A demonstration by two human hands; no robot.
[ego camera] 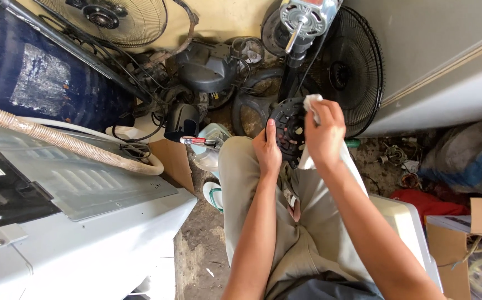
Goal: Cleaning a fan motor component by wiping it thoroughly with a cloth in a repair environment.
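- A round black slotted fan part (289,129) is held upright over the knees, centre of scene.
- Its left edge is gripped by the left hand (267,151), fingers closed on it.
- A white cloth (311,104) is clamped in the right hand (325,132), pressed against the part's right side.
- A black fan grille (357,66) is seen just beyond, far right.

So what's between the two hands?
In the head view, the black round fan part sits between them. The left hand grips its edge, and the right hand presses a white cloth on it.
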